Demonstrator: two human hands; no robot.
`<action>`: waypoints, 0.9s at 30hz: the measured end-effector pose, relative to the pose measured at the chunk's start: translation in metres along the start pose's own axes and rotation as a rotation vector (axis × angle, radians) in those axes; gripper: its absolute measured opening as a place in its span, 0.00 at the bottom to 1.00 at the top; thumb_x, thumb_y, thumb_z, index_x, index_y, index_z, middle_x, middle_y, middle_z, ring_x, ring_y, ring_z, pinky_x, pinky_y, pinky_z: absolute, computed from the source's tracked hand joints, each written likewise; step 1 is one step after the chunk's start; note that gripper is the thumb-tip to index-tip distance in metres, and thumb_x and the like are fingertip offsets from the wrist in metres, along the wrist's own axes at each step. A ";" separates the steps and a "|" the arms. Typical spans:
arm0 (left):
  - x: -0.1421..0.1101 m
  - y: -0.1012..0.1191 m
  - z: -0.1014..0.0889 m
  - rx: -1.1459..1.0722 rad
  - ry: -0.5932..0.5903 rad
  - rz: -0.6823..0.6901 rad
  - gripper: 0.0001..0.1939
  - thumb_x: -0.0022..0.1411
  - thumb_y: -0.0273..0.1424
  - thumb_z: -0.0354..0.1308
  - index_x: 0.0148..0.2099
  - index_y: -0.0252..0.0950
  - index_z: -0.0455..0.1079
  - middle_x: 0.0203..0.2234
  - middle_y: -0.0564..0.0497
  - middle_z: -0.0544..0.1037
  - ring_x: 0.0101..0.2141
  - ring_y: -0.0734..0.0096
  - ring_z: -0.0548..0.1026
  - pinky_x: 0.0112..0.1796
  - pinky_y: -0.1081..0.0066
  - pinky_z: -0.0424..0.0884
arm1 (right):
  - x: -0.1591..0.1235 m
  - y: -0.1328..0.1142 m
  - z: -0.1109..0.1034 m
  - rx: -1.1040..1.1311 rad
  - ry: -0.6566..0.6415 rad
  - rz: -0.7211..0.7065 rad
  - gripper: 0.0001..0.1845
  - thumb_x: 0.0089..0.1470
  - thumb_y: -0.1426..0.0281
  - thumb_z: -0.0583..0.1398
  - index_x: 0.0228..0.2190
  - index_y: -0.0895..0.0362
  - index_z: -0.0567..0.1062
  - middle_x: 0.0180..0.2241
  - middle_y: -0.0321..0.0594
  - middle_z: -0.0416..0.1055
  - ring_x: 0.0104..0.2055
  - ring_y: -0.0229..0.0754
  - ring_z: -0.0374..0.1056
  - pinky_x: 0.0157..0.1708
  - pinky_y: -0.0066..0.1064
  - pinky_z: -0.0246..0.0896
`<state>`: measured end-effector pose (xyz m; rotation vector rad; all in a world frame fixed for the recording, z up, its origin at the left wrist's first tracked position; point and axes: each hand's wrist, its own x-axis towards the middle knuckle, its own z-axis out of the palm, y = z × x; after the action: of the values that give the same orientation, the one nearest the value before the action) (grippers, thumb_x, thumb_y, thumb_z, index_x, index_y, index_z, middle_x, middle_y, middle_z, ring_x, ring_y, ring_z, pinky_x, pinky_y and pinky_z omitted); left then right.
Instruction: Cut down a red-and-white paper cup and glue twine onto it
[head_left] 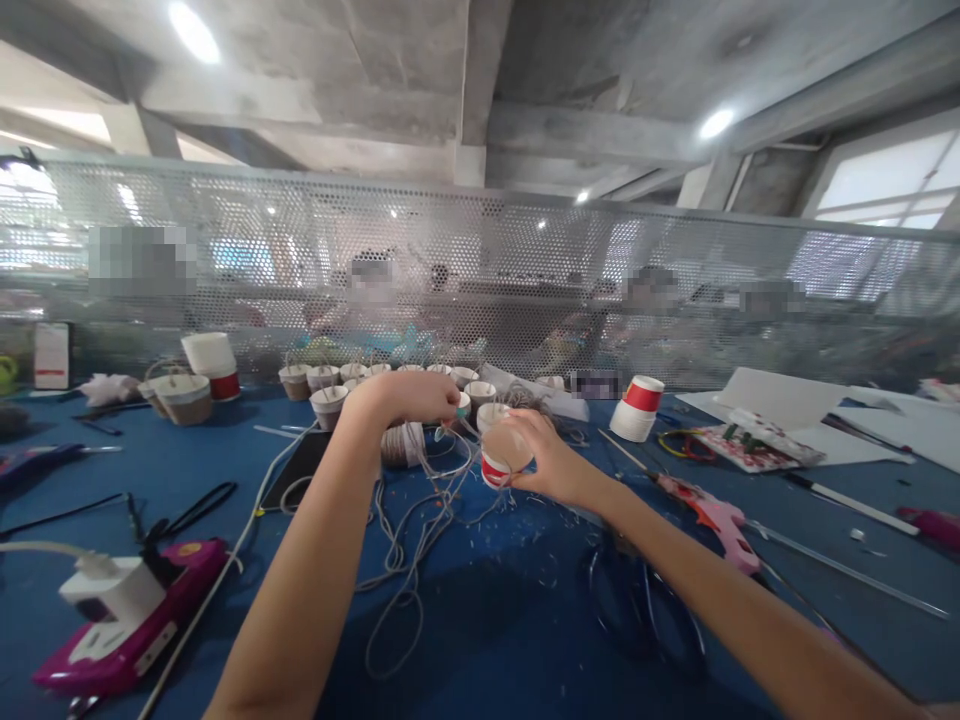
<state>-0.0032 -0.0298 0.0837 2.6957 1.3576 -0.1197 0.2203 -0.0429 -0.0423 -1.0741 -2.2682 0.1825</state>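
My right hand (541, 455) grips a small paper cup (493, 472) with a red band from its right side; the cup is tilted and its upper part looks beige. My left hand (424, 398) is raised just left of the cup, its fingers closed in a pinch on a strand of grey cord (466, 428). More of this cord lies in loose loops (405, 590) on the blue table below. A wound spool of cord (403, 445) sits under my left wrist.
Behind my hands stand several cord-wrapped cups (328, 405). At right are stacked cups (637, 408), a pink glue gun (712, 520) and dark-handled scissors (645, 605). A magenta power strip (135, 640) lies front left. A perforated metal screen (487, 270) borders the table's back.
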 end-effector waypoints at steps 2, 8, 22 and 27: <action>-0.004 0.000 -0.001 -0.002 -0.003 -0.020 0.09 0.49 0.30 0.47 0.26 0.34 0.69 0.24 0.49 0.73 0.24 0.72 0.66 0.25 0.71 0.57 | -0.009 0.001 -0.002 0.023 0.002 0.012 0.38 0.41 0.63 0.64 0.54 0.53 0.60 0.54 0.49 0.56 0.58 0.54 0.52 0.57 0.48 0.49; -0.017 0.020 -0.002 -0.047 -0.025 -0.055 0.12 0.52 0.31 0.46 0.31 0.34 0.70 0.19 0.50 0.71 0.18 0.73 0.66 0.22 0.72 0.60 | -0.036 0.008 0.005 0.121 0.068 0.138 0.36 0.41 0.66 0.64 0.52 0.55 0.60 0.50 0.46 0.64 0.51 0.49 0.61 0.50 0.43 0.56; 0.054 0.026 0.108 -0.484 0.200 0.107 0.09 0.56 0.29 0.47 0.24 0.35 0.61 0.17 0.55 0.69 0.21 0.76 0.68 0.27 0.75 0.63 | -0.052 0.019 0.027 0.196 0.385 0.373 0.29 0.36 0.63 0.64 0.43 0.56 0.65 0.42 0.44 0.68 0.43 0.49 0.65 0.44 0.43 0.59; 0.063 0.030 0.167 -0.588 0.310 -0.013 0.12 0.61 0.32 0.43 0.27 0.36 0.59 0.22 0.53 0.71 0.25 0.74 0.69 0.27 0.74 0.63 | -0.052 0.017 0.015 0.310 0.385 0.388 0.27 0.36 0.64 0.64 0.41 0.55 0.65 0.41 0.43 0.70 0.42 0.48 0.66 0.44 0.42 0.61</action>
<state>0.0553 -0.0213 -0.0870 2.2587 1.2291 0.6196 0.2481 -0.0680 -0.0850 -1.2460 -1.6161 0.4303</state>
